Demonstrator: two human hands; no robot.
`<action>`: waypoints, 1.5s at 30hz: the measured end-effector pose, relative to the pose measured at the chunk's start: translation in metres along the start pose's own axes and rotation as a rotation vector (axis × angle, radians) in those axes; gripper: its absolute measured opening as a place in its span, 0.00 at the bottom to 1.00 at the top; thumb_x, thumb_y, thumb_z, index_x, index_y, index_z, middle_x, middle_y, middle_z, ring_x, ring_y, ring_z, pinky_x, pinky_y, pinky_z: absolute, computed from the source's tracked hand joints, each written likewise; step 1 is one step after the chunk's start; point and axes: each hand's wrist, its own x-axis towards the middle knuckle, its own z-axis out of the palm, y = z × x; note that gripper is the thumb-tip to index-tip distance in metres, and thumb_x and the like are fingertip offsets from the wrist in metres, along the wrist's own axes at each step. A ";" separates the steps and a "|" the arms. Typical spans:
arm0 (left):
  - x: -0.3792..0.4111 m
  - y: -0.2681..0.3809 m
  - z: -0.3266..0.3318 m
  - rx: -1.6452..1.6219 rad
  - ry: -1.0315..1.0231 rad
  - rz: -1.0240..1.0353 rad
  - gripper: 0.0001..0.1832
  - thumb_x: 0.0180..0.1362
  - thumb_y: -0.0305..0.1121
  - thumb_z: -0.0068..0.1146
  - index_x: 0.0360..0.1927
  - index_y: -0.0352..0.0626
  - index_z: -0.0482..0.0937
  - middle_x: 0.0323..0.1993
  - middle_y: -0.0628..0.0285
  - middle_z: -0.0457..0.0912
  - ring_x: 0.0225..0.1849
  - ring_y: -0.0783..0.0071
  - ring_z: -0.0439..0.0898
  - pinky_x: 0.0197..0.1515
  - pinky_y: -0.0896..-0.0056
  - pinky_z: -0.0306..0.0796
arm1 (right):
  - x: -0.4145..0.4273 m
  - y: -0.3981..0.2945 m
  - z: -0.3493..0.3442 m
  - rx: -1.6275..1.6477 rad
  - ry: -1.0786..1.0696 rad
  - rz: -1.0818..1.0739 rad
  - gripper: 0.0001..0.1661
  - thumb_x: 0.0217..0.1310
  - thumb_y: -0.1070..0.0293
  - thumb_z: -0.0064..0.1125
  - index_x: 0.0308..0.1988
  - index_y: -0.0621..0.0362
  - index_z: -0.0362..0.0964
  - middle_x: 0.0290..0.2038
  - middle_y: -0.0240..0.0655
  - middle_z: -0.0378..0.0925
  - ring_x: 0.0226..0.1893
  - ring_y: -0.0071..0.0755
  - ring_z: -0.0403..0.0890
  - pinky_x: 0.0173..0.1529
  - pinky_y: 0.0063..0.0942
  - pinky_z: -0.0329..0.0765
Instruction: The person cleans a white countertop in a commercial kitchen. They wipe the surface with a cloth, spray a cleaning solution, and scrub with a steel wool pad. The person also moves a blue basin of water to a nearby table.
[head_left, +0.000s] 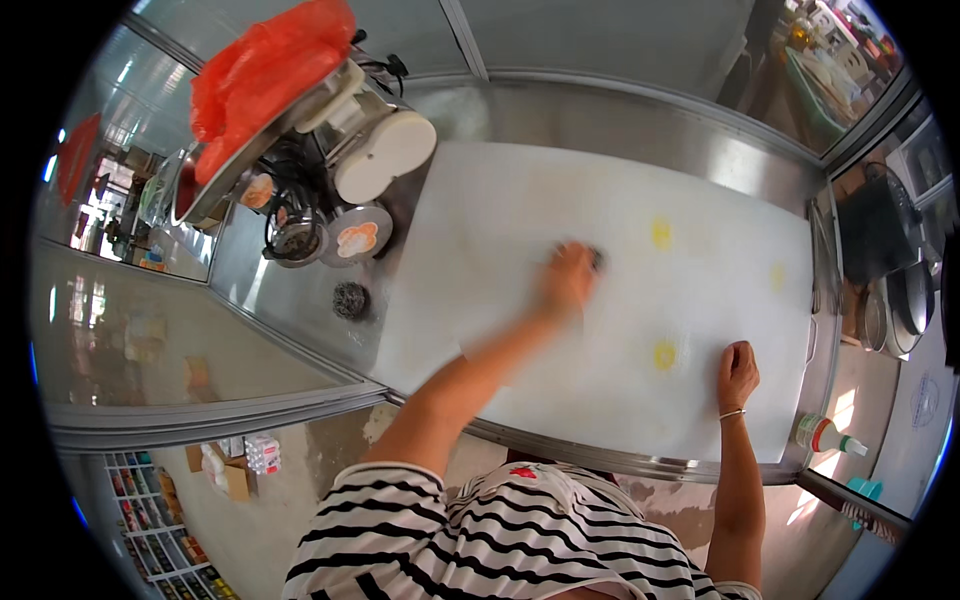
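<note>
My left hand (571, 274), blurred, is closed around a dark scouring pad (597, 259) on a large white cutting board (525, 195). Most of the pad is hidden by the fingers. Near the board's right edge, my right hand (738, 375) rests as a loose fist, with nothing visible in it and a bracelet at the wrist. Yellow marks show on the board: one stain (661, 232) to the right of my left hand, a ring-shaped stain (665, 355) between the hands, and a fainter stain (778, 277) farther right.
Left of the board, a steel-wool scrubber (349, 300) lies on the metal counter (300, 300). Behind it stand metal containers (356, 232) and a white appliance (386, 157) beside a red plastic bag (270, 75). A bottle (825, 435) stands at right. Framed panels border the counter.
</note>
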 end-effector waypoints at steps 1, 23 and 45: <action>-0.012 0.033 -0.012 -0.036 -0.211 -0.012 0.16 0.55 0.38 0.62 0.45 0.45 0.75 0.45 0.55 0.76 0.48 0.51 0.76 0.48 0.55 0.74 | 0.001 0.000 0.000 -0.004 0.002 0.011 0.08 0.65 0.68 0.50 0.30 0.55 0.68 0.24 0.32 0.71 0.21 0.34 0.71 0.28 0.30 0.69; 0.067 0.020 0.036 -0.073 -0.109 -0.060 0.17 0.52 0.40 0.64 0.40 0.44 0.74 0.41 0.55 0.76 0.45 0.54 0.77 0.42 0.53 0.75 | -0.007 0.011 0.008 -0.032 0.002 0.005 0.07 0.63 0.68 0.50 0.30 0.56 0.67 0.25 0.36 0.72 0.23 0.44 0.74 0.29 0.37 0.70; 0.169 0.110 0.137 -0.063 -0.197 -0.012 0.21 0.54 0.43 0.62 0.46 0.44 0.72 0.44 0.53 0.77 0.45 0.53 0.79 0.43 0.52 0.77 | 0.002 0.003 0.008 0.049 0.004 0.053 0.04 0.58 0.72 0.54 0.29 0.56 0.69 0.24 0.36 0.74 0.21 0.41 0.75 0.28 0.34 0.71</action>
